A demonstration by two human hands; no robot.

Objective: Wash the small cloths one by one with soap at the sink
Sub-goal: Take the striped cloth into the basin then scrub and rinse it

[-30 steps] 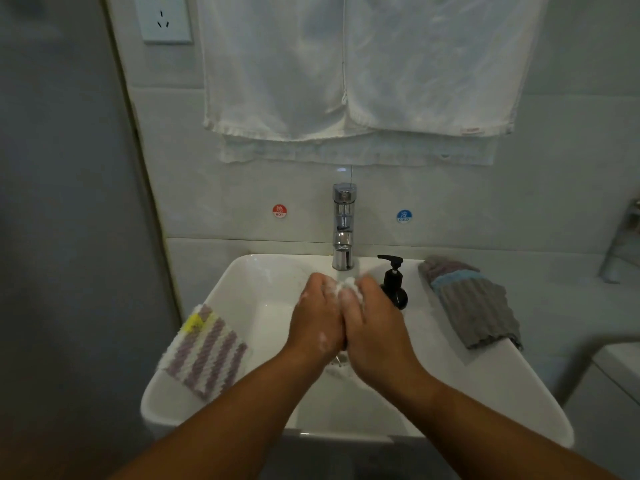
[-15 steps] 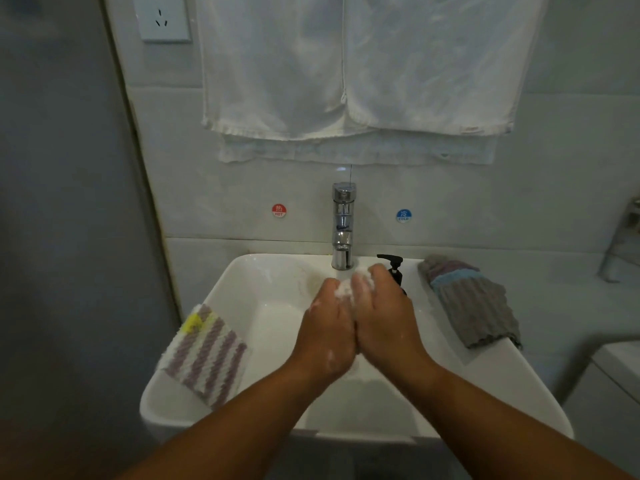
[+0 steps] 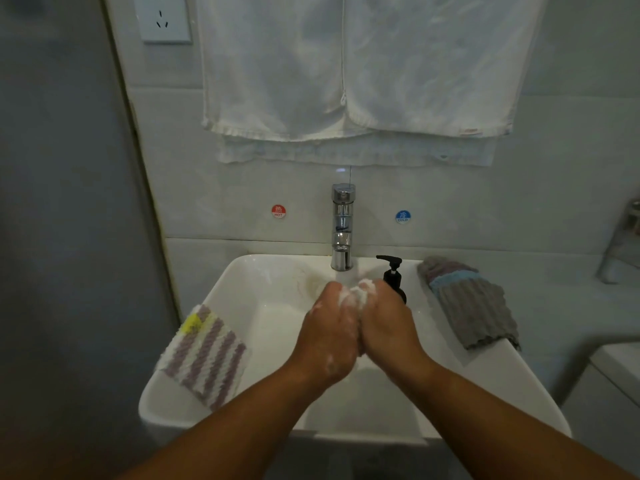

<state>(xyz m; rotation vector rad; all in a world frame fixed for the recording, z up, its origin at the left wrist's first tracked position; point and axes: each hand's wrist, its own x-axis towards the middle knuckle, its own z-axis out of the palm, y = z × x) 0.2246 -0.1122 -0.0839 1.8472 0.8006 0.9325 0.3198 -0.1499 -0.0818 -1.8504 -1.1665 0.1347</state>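
Landmark for this entry: faucet (image 3: 342, 230).

White towels (image 3: 346, 64) are hanging on the wall above the faucet, with a thinner layer showing below their hems. The sink (image 3: 263, 306), white and rectangular, is sitting directly below the faucet.

Both forearms are reaching in from the near edge toward the faucet. Left hand (image 3: 329, 337) and right hand (image 3: 388, 327) are pressing together just in front of the spout. The fingers of both are curling round a small white cloth (image 3: 355, 294) bunched between them over the basin. Suds are covering it and dotting the left hand.

- Grey cloth (image 3: 474, 306), with blue and mauve bands at its far end, is lying on the rim right of the faucet.
- Striped cloth (image 3: 204, 355), purple and white with a yellow corner, is draping over the rim left of the faucet, nearer me.
- Wall socket (image 3: 162, 19) is sitting high and left of the faucet.
- Black soap bottle (image 3: 393, 275) is standing just right of the faucet, partly behind the right hand.
- Red sticker (image 3: 278, 211) marked HOT is sitting left of the faucet and blue sticker (image 3: 402, 216) marked COLD right of it.

I cannot tell whether water is running.
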